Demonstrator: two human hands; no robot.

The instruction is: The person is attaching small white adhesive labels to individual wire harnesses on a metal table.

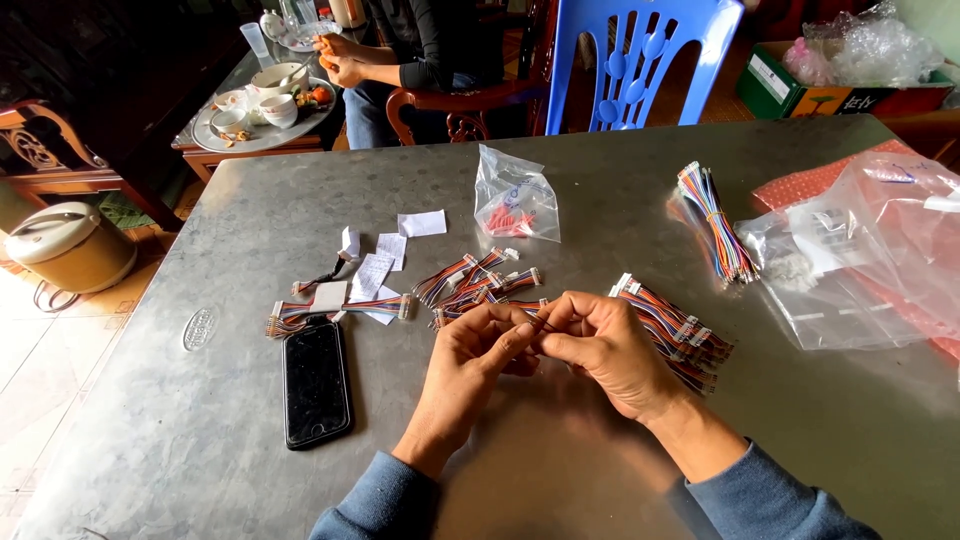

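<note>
My left hand [478,360] and my right hand [600,345] meet over the grey metal table [560,470], fingertips pinched together on a thin coloured wire piece [537,317]. Just beyond them lies a loose heap of short multicoloured wire harnesses with white connectors [480,282]. A stacked pile of similar harnesses [680,330] rests beside my right hand. The wire's far end is hidden by my fingers.
A black phone [317,382] lies left of my hands. Paper slips [385,262], another harness [335,310], a small clear bag with red parts [515,200], a bundle of long wires [712,222] and clear plastic bags [870,250] lie around. A blue chair [640,60] and a seated person [400,60] are behind.
</note>
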